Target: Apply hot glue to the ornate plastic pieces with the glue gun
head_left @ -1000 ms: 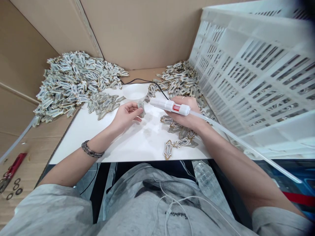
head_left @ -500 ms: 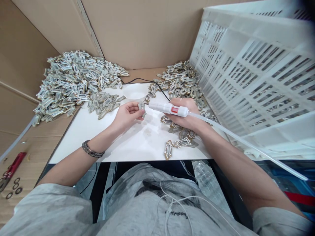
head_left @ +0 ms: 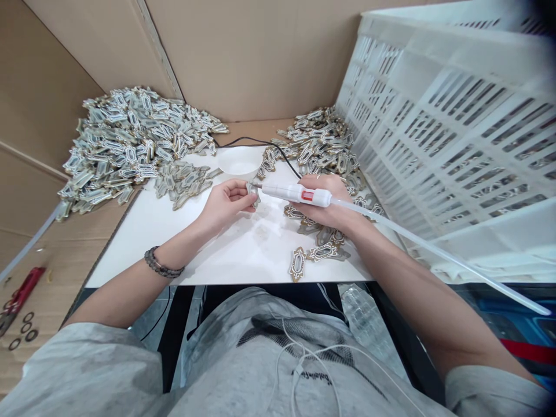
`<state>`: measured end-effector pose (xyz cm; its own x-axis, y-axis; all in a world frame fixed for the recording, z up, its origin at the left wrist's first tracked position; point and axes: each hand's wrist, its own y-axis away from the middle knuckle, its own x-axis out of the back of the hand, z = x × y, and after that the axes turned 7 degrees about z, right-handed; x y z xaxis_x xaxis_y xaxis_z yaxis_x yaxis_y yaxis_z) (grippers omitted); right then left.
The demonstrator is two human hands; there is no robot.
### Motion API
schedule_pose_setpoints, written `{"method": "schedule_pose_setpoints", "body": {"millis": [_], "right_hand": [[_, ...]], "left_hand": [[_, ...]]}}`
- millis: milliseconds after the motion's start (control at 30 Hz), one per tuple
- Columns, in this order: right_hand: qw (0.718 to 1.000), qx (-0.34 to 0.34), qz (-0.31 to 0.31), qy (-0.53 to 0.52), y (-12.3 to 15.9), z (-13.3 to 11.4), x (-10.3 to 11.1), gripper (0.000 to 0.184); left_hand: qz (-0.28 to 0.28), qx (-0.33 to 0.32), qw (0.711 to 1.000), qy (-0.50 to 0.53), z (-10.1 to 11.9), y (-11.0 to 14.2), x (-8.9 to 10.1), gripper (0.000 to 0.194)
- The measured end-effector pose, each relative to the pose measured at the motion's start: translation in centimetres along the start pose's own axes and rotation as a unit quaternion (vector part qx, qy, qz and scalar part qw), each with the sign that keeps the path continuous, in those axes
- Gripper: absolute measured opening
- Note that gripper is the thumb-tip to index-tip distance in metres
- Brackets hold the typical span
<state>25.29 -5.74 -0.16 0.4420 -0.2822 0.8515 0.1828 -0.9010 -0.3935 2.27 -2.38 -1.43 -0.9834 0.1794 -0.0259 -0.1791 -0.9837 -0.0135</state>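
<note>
My left hand (head_left: 230,202) pinches a small grey plaque (head_left: 253,194) between thumb and fingers. In my right hand (head_left: 328,200) is a white glue gun (head_left: 284,193) with a red window, and a long translucent glue stick (head_left: 403,231) trails from its back end. The metal nozzle points left and meets the plaque's upper edge; whether glue is coming out is too small to tell. Beneath and beside my right hand lie several gold-and-white framed plaques (head_left: 322,252) on the white board (head_left: 208,255). Just behind my left hand stands a shallow white bowl (head_left: 240,162).
A large heap of plaques (head_left: 125,139) rises at the back left, with a smaller pile (head_left: 185,182) before it. More plaques (head_left: 321,142) lie back right against a white slatted crate (head_left: 434,127). A black cord (head_left: 278,152) crosses behind. Red-handled pliers (head_left: 24,292) lie far left.
The glue gun's nozzle now shows against the plaque, which has turned slightly in my left hand. Both hands have otherwise stayed nearly in place.
</note>
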Motion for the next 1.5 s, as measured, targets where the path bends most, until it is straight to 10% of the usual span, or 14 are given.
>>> {"method": "schedule_pose_setpoints", "body": {"millis": [1500], "right_hand": [[0.997,0.044,0.064,0.026,0.25,0.30,-0.11,0.020]], "left_hand": [[-0.039,0.121,0.987,0.099,0.51,-0.16,0.08,0.027]]}}
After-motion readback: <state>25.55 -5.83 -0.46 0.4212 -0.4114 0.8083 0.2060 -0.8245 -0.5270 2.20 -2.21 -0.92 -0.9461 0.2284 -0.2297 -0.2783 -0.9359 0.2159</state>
